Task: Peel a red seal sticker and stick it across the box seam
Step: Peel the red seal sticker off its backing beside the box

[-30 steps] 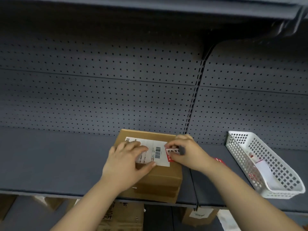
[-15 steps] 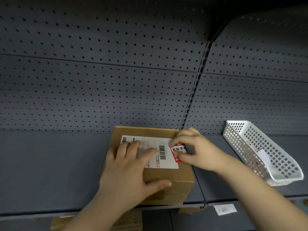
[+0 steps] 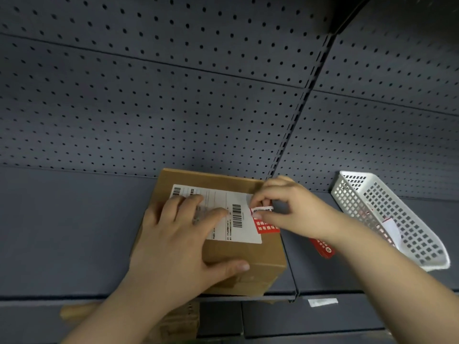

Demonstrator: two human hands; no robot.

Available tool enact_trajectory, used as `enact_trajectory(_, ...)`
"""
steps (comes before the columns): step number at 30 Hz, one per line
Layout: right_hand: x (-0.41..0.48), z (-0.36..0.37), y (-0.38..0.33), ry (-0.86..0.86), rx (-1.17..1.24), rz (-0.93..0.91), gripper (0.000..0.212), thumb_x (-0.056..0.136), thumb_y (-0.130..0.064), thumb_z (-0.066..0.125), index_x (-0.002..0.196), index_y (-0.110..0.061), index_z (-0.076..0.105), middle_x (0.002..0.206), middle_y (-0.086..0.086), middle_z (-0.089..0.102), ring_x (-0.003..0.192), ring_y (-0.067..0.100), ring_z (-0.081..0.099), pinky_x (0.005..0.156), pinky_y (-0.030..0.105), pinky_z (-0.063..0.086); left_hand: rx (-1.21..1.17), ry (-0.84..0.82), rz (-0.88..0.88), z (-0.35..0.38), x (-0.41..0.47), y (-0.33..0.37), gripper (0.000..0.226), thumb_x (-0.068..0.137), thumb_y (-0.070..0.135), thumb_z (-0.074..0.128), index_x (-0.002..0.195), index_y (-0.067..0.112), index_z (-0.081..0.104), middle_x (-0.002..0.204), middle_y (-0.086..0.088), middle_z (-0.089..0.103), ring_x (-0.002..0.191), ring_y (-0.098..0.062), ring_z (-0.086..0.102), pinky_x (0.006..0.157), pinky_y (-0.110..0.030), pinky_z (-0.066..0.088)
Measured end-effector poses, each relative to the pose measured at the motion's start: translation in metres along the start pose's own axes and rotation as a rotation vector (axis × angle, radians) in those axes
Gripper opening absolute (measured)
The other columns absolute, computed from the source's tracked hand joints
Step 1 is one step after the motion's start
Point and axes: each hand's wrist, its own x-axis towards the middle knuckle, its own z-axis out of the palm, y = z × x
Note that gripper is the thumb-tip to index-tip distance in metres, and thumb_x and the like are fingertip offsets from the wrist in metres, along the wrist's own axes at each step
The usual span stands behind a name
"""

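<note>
A brown cardboard box (image 3: 243, 259) sits on the grey shelf (image 3: 74, 232) with a white shipping label (image 3: 238, 219) on its top. My left hand (image 3: 181, 244) lies flat on the box and label, thumb over the front face. A red seal sticker (image 3: 265, 225) with white print lies at the label's right edge, near the box's right side. My right hand (image 3: 293, 209) pinches the sticker's upper end between thumb and forefinger; that end is curled up off the box.
A white perforated plastic basket (image 3: 387, 219) stands tilted at the right of the shelf with paper slips inside. A red sticker sheet (image 3: 323, 248) lies on the shelf under my right forearm. Grey pegboard forms the back wall. More cardboard boxes (image 3: 173, 321) show below the shelf.
The view has tilted down and closer. My right hand went from pressing the sticker to pinching its upper end, which now curls up. My left hand stays on the box.
</note>
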Motion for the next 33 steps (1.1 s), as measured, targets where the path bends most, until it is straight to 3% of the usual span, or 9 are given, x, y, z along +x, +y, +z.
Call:
enact_trajectory(3,0.002,-0.001,0.001,-0.003,0.025,0.002,0.012,0.080,-0.028,0.072,0.092,-0.024,0.070,0.084,-0.001,0.061,0.090,0.013,0.051,0.086,0.022,0.040,-0.008,-0.008,-0.004,-0.001,0.000,0.000,0.087,0.064,0.095,0.028,0.126,0.039,0.054,0.133,-0.004,0.056,0.121,-0.030,0.044,0.096,-0.055,0.031)
enact_trajectory(8,0.017,-0.006,-0.001,-0.088,-0.006,-0.006,0.003,0.084,-0.022,0.068,0.086,-0.023,0.067,0.076,0.005,0.060,0.082,0.018,0.053,0.077,0.038,0.048,-0.007,-0.020,-0.014,-0.002,0.000,0.001,0.088,0.064,0.095,0.028,0.127,0.040,0.053,0.134,-0.003,0.054,0.122,-0.029,0.044,0.096,-0.056,0.034)
enact_trajectory(16,0.021,-0.009,-0.002,-0.183,0.000,0.029,0.008,0.085,-0.020,0.067,0.089,-0.021,0.059,0.081,0.007,0.058,0.077,0.006,0.043,0.072,0.022,0.043,-0.009,-0.024,-0.023,-0.003,-0.001,0.001,0.089,0.063,0.096,0.027,0.129,0.041,0.051,0.137,-0.001,0.052,0.125,-0.028,0.040,0.099,-0.055,0.032)
enact_trajectory(21,0.017,-0.006,0.001,-0.105,0.070,-0.017,0.015,0.082,-0.015,0.070,0.096,-0.017,0.067,0.078,0.016,0.058,0.076,0.024,0.052,0.073,0.035,0.046,-0.009,-0.026,-0.019,-0.004,-0.001,0.002,0.089,0.063,0.096,0.026,0.130,0.042,0.049,0.139,-0.001,0.050,0.127,-0.027,0.039,0.100,-0.054,0.030)
enact_trajectory(26,0.011,-0.003,0.005,-0.021,0.119,-0.025,0.011,0.079,-0.019,0.073,0.090,-0.019,0.074,0.077,-0.004,0.061,0.080,0.012,0.054,0.076,0.035,0.049,0.001,-0.029,-0.021,-0.004,-0.001,0.002,0.090,0.063,0.096,0.025,0.131,0.042,0.048,0.140,0.000,0.049,0.127,-0.027,0.037,0.100,-0.053,0.028)
enact_trajectory(33,0.020,-0.004,0.000,-0.094,0.042,-0.007,0.004,0.083,-0.017,0.069,0.085,-0.020,0.067,0.082,0.006,0.063,0.083,0.019,0.055,0.079,0.040,0.048,0.002,-0.030,-0.018,-0.004,-0.001,0.001,0.091,0.063,0.096,0.024,0.132,0.042,0.047,0.141,0.000,0.048,0.128,-0.027,0.037,0.102,-0.055,0.028)
